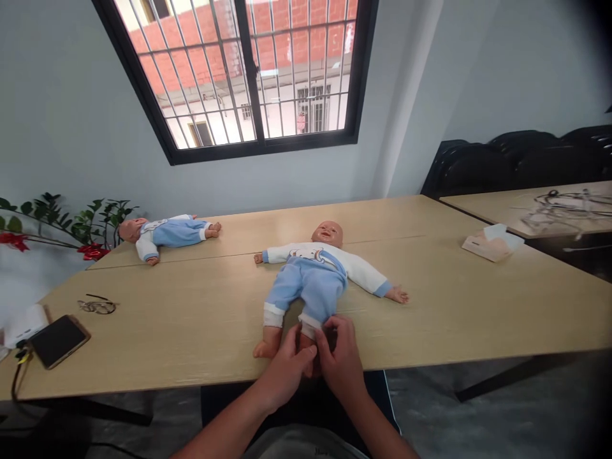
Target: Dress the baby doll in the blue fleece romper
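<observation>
A baby doll (308, 277) in a white top and light blue trousers lies on its back on the table, head away from me and arms spread. My left hand (285, 370) is closed around the doll's foot, on the right-hand side as I see it, with the thumb across it. With thumb and fingers my right hand (340, 354) pinches the white trouser cuff (310, 324) at that same ankle. Most of this foot is hidden by my hands. The doll's other foot (268, 343) lies bare beside my left hand.
A second doll (172, 233) in like clothes lies at the back left near a potted plant (98, 223). Glasses (98, 305) and a phone (58, 341) lie at the left. A tissue pack (490, 243) sits at the right. The table's front edge (406, 365) is close to me.
</observation>
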`<action>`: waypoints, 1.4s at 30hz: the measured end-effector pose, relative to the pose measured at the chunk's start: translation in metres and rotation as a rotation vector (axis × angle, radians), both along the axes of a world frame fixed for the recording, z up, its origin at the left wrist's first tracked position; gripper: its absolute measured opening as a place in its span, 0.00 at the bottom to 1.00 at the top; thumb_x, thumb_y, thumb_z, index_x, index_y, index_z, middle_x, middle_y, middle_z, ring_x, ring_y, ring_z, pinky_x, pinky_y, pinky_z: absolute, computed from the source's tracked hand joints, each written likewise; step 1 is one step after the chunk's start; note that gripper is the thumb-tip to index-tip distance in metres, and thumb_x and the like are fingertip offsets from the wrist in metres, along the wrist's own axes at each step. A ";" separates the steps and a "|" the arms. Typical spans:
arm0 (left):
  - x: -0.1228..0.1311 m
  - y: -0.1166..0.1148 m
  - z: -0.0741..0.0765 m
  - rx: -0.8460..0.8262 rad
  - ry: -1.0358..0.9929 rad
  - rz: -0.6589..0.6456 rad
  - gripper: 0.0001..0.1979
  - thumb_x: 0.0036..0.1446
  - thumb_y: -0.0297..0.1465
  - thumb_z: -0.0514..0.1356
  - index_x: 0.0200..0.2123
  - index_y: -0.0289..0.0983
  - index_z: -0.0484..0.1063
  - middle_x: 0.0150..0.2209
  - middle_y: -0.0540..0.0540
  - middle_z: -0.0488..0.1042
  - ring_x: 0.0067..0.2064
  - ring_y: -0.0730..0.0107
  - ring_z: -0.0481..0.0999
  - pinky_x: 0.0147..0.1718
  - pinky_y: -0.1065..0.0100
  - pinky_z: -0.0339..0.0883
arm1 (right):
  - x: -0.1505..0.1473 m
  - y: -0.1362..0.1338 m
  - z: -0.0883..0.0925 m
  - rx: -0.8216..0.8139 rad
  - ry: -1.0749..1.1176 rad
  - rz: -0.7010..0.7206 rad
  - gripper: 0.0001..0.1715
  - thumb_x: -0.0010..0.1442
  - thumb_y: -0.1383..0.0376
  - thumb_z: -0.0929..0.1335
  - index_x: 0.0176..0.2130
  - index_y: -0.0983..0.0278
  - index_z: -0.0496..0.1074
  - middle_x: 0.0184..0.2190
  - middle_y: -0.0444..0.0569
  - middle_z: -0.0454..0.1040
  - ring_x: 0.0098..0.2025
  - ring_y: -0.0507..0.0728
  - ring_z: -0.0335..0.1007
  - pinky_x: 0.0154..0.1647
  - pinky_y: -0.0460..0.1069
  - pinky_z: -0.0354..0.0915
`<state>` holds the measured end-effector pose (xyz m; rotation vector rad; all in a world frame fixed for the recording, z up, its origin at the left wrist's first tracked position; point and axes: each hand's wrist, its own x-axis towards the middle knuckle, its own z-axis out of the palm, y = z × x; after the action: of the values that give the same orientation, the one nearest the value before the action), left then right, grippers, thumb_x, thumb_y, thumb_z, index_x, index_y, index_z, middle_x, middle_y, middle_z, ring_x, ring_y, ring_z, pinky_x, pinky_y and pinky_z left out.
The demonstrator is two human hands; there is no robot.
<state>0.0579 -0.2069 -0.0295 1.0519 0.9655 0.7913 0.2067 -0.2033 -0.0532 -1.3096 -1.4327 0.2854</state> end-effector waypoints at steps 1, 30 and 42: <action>0.000 -0.002 -0.002 0.031 0.043 -0.007 0.43 0.61 0.43 0.63 0.72 0.37 0.47 0.55 0.37 0.74 0.51 0.58 0.76 0.50 0.59 0.71 | -0.004 0.001 -0.002 -0.088 0.140 0.002 0.15 0.66 0.54 0.68 0.48 0.60 0.66 0.46 0.54 0.73 0.46 0.62 0.73 0.47 0.58 0.73; -0.023 0.174 -0.018 0.583 0.437 0.256 0.12 0.65 0.36 0.58 0.46 0.35 0.76 0.45 0.41 0.78 0.46 0.61 0.76 0.49 0.60 0.70 | 0.058 0.038 0.026 -0.097 -0.365 -0.219 0.40 0.65 0.49 0.65 0.69 0.62 0.56 0.68 0.66 0.56 0.69 0.78 0.53 0.65 0.75 0.53; -0.011 0.244 -0.031 0.673 0.417 0.353 0.05 0.56 0.24 0.62 0.37 0.34 0.75 0.31 0.51 0.72 0.32 0.72 0.67 0.35 0.69 0.62 | -0.005 0.281 0.119 -0.384 -1.003 0.511 0.25 0.65 0.68 0.67 0.60 0.65 0.73 0.60 0.61 0.75 0.60 0.67 0.71 0.60 0.59 0.65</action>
<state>0.0465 0.0366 -0.0603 1.6996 1.2991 1.2701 0.2015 0.0777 0.0662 -1.4398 -2.6802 0.2494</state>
